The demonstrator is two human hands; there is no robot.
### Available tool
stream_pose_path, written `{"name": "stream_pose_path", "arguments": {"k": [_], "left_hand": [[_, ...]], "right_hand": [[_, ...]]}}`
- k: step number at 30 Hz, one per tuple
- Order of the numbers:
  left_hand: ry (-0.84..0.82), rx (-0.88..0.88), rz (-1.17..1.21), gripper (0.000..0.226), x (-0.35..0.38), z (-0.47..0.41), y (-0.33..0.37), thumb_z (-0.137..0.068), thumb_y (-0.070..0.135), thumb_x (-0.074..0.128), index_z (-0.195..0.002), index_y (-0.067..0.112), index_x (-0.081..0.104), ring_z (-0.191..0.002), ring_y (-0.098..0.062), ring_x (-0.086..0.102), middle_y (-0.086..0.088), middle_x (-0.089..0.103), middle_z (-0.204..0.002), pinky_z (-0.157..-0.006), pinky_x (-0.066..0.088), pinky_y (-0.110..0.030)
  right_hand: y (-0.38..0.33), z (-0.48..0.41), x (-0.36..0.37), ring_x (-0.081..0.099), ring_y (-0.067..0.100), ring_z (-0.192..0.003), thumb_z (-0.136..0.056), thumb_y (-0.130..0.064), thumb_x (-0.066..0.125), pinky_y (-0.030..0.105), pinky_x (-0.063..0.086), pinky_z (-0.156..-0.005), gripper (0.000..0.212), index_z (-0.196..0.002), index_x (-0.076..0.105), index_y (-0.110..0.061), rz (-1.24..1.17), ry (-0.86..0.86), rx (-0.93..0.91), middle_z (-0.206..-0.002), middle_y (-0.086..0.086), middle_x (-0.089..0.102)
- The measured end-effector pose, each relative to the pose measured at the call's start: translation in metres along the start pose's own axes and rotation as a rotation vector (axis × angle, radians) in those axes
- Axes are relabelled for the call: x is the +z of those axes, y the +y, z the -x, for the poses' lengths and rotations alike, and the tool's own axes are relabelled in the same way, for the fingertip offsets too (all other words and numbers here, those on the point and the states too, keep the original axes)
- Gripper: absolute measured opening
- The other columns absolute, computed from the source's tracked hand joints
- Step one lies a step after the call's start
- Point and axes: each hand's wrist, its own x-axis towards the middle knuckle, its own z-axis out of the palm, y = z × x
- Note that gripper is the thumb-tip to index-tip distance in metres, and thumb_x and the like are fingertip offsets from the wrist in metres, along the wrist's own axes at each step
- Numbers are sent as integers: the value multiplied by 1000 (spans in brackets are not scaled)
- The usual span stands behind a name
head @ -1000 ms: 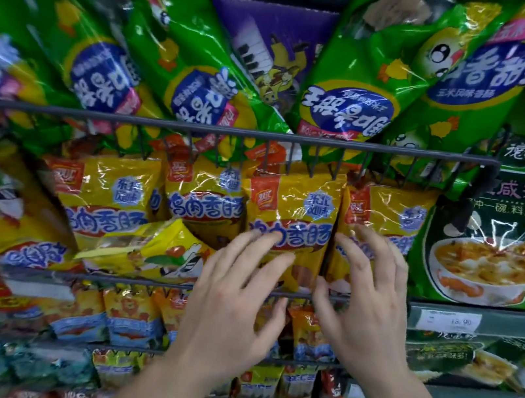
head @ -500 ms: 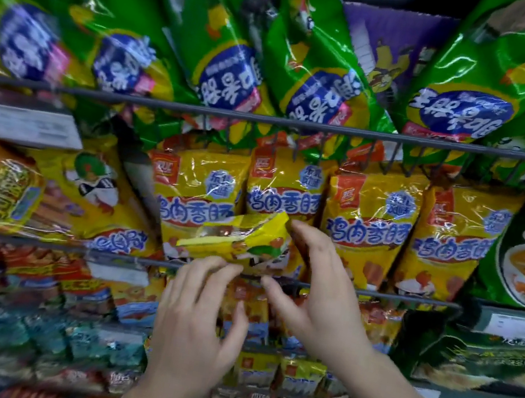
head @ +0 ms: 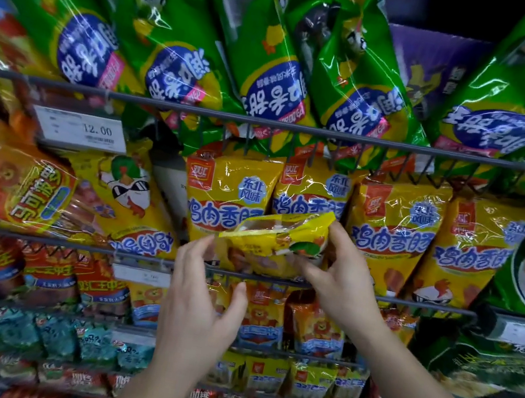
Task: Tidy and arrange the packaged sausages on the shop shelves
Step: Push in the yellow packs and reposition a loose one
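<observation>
One yellow sausage packet (head: pixel 277 235) is lying tilted across the front of the middle shelf, out of line with the standing row of yellow packets (head: pixel 390 232) behind it. The right hand (head: pixel 344 280) is pinching its right end, thumb underneath and fingers (head: pixel 335 231) over the top corner. The left hand (head: pixel 200 299) is hovering with fingers loosely curved and apart, gripping nothing; its tips are just beside the packet's lower left corner, and I cannot tell whether they are touching.

The row is already standing upright and facing out, so this stray packet looks like what is left on this shelf. The leaning duck packet (head: pixel 127 198) and the orange packets (head: pixel 15 190) to the left probably still need straightening.

Room is tight. The front rail (head: pixel 75 243) is running just below the packet, and the upper rail (head: pixel 166 103) with the green packets (head: pixel 274 73) is hanging close overhead. A dark gap (head: pixel 168 177) is showing left of the row, likely the easiest slot.
</observation>
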Motion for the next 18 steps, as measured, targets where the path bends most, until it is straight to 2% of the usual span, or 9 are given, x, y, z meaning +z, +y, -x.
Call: {"name": "stream_pose_path", "arguments": {"k": [3,7,10,12,14,16,17,18], "left_hand": [[-79,-32,-25,62,0,0,-2,-90,41,62,-142,28,31,-123,-1,39,17,35,-133,-94,38,-21],[-174,-92,10,60,2,-4,-2,-90,46,62,-139,32,31,-129,-1,36,20,37,-132,-90,33,-13],[-225,-133,85,56,5,-7,-2,-89,45,65,-134,38,32,-123,0,42,23,40,-128,-98,35,-20],[-259,-181,141,52,6,-8,-2,-88,45,67,-127,43,33,-119,0,44,24,43,-127,-97,36,-22],[-283,-236,205,44,8,-9,-1,-86,44,69,-117,47,38,-114,2,49,26,47,-123,-91,39,-21],[-306,-304,300,41,11,-9,-1,-85,40,71,-112,47,41,-110,3,53,23,51,-120,-83,44,-18],[-320,-343,354,41,13,-8,0,-84,39,72,-112,46,42,-109,3,55,21,52,-121,-81,46,-18],[-332,-378,400,42,14,-8,0,-84,38,72,-113,45,43,-108,2,57,19,53,-122,-81,47,-19]], "right_hand": [[-7,2,-3,64,1,-98,-84,-28,76,25,53,-84,36,-114,58,-24,-95,75,1,-104,-15,69],[-19,5,-7,63,28,-91,-83,-30,77,49,51,-80,33,-101,54,-14,-171,146,-43,-98,10,65],[-28,9,-10,57,38,-83,-84,-27,78,51,48,-72,34,-95,50,-10,-238,206,-70,-92,22,59],[-33,13,-12,55,43,-83,-84,-25,78,53,48,-70,35,-94,49,-8,-291,240,-75,-92,26,57],[-36,16,-15,57,34,-77,-83,-22,78,49,49,-68,32,-89,49,-12,-320,289,-61,-83,15,60],[-39,18,-19,53,11,-64,-83,-16,78,30,48,-61,34,-80,44,-22,-355,345,-39,-68,-10,56],[-40,19,-21,52,7,-63,-82,-15,78,26,46,-61,36,-79,43,-24,-384,372,-25,-66,-15,55],[-40,21,-23,55,10,-66,-81,-18,78,28,48,-63,34,-80,45,-23,-415,392,-16,-69,-14,56]]}}
